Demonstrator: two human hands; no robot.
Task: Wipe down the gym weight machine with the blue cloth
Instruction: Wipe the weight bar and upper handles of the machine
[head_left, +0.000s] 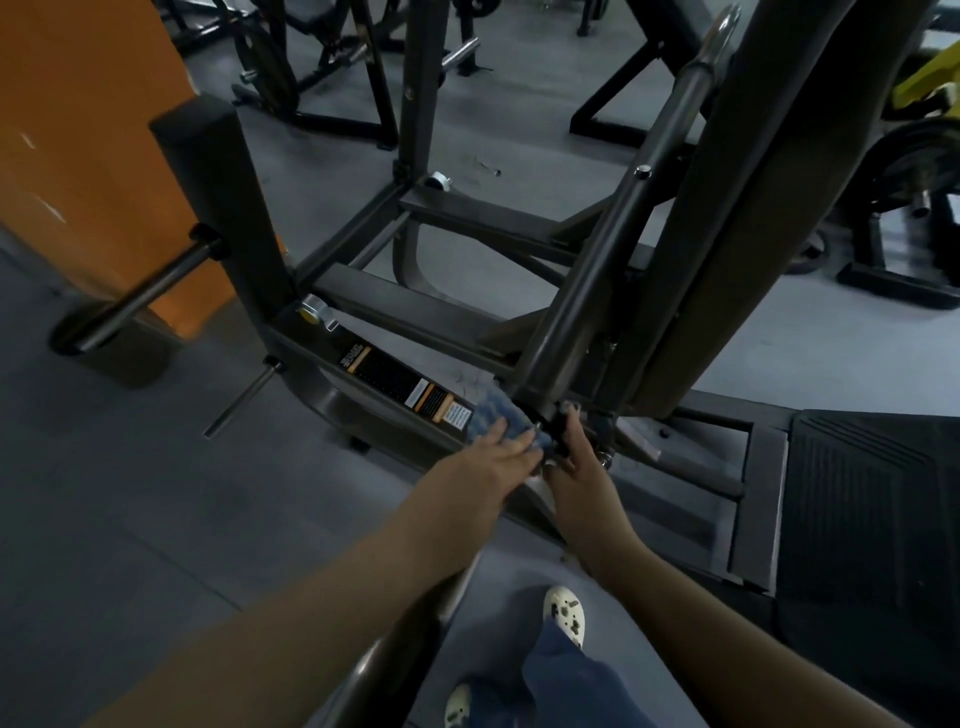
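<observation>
Far left: orange wall panel (88, 156) and dark steel plate-loading peg (140, 296) projecting from the black upright post (228, 208); no plates loaded on it.

Centre-left: low grey steel base rail with an orange-and-black warning label (400, 387), part of the dark grey steel weight machine frame (467, 218). Rigid, heavy, fixed to the floor; judged unmovable by hand, smooth painted surface, likely to take firm wiping pressure.

Centre: blue patterned soft cloth (496, 415) lying flat on the base rail, just below the foot of the slanted dark tube (613, 244). Light, limp, conforms to edges; best pressed under a flat palm or bunched at its middle. Left hand (493, 452) on the cloth, fingers spread and straight, pressing it down.

Centre-right: right hand (571, 457) curled round a small black fitting (563, 423) at the tube's foot.

Right: black ribbed rubber footplate (872, 493).

No containers in view.
</observation>
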